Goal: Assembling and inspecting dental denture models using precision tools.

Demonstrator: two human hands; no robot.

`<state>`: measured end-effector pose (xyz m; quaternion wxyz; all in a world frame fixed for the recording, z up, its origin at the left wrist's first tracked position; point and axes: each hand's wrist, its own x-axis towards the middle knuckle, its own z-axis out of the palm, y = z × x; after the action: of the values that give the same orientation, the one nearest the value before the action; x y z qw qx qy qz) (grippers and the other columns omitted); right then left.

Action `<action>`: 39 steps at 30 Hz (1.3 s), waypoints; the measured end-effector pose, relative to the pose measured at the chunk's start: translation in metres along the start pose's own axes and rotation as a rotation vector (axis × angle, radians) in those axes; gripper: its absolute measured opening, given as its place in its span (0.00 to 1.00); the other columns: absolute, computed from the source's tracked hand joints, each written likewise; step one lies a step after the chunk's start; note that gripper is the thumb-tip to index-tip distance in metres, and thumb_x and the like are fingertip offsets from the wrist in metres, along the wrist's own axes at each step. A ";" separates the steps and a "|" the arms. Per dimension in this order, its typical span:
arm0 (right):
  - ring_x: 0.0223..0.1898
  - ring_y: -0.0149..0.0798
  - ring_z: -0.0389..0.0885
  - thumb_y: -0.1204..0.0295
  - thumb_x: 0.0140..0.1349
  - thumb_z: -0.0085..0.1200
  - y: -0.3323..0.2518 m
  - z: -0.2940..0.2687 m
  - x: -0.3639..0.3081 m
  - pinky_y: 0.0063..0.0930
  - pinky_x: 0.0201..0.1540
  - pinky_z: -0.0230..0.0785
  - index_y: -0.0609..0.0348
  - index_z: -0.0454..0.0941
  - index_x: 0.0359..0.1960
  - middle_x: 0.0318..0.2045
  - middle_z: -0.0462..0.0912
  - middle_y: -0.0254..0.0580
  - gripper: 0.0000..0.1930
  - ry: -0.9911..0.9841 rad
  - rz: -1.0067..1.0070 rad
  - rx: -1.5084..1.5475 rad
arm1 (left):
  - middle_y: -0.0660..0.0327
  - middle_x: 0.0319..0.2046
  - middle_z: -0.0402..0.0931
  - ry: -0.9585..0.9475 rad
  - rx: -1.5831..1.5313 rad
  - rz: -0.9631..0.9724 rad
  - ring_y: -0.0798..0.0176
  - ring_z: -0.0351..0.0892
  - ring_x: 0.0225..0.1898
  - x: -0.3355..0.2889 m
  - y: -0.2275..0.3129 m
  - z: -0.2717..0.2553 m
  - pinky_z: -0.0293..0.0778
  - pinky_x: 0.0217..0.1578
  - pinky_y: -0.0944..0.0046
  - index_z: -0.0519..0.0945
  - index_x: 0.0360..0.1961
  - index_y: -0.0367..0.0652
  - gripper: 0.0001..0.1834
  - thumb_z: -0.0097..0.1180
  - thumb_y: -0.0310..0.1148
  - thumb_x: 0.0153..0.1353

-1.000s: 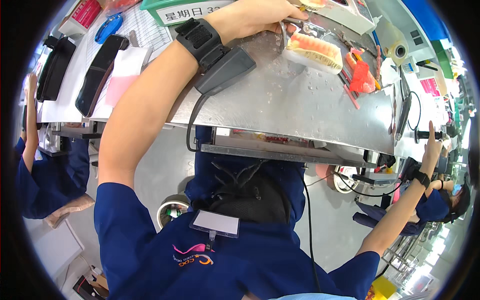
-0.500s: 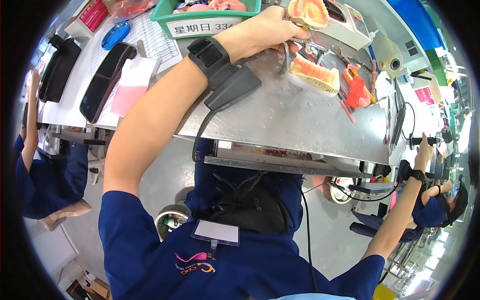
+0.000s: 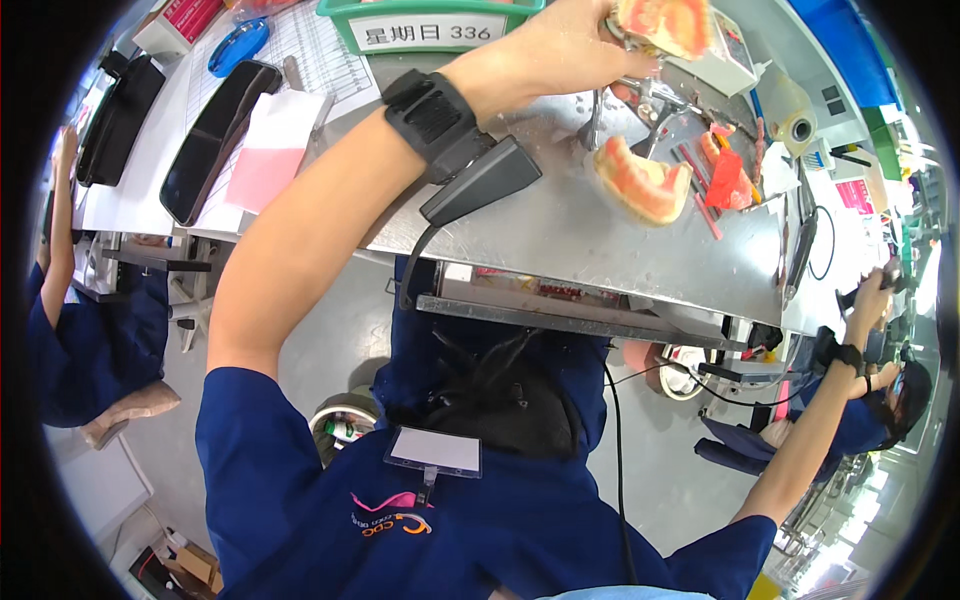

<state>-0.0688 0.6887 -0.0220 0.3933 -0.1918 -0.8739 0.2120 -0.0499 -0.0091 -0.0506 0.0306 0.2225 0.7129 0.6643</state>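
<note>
The left hand [image 3: 555,55], at 12 o'clock, has its fingers curled around a pink dental cast [image 3: 665,22], lifted above the steel bench [image 3: 560,235]. A second cast [image 3: 642,185] lies on the bench at 1 o'clock, just below the hand. The right hand [image 3: 872,292], at 3 o'clock, reaches well away; whether it grips anything I cannot tell. A green bin [image 3: 430,22] at 12 o'clock bears a white rectangular label; its contents are hidden. A pink sheet [image 3: 265,170] lies at 10 o'clock.
</note>
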 end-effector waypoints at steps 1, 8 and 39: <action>0.27 0.32 0.78 0.55 0.65 0.52 -0.073 0.011 -0.032 0.25 0.33 0.71 0.65 0.77 0.41 0.29 0.81 0.38 0.21 -0.025 0.005 0.000 | 0.63 0.38 0.82 0.023 -0.024 -0.025 0.74 0.78 0.35 -0.015 0.009 0.000 0.74 0.35 0.72 0.79 0.49 0.32 0.15 0.61 0.25 0.61; 0.14 0.29 0.70 0.43 0.72 0.33 -0.351 -0.065 -0.267 0.20 0.16 0.60 0.66 0.77 0.38 0.18 0.75 0.36 0.34 -0.892 0.582 0.547 | 0.64 0.39 0.82 -0.238 0.037 0.153 0.75 0.77 0.36 -0.018 0.024 -0.001 0.75 0.38 0.70 0.80 0.48 0.34 0.13 0.61 0.25 0.62; 0.20 0.32 0.69 0.32 0.57 0.46 -0.374 -0.093 -0.296 0.30 0.24 0.58 0.66 0.76 0.30 0.20 0.71 0.36 0.39 -0.959 -0.374 0.174 | 0.63 0.20 0.77 0.086 0.319 -0.111 0.74 0.72 0.21 -0.027 0.070 0.008 0.67 0.22 0.73 0.84 0.30 0.30 0.10 0.60 0.29 0.56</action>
<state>0.1225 0.2481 0.0497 -0.0055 0.1195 -0.9543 0.2740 -0.0036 -0.0100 0.0093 0.0008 0.1561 0.8212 0.5488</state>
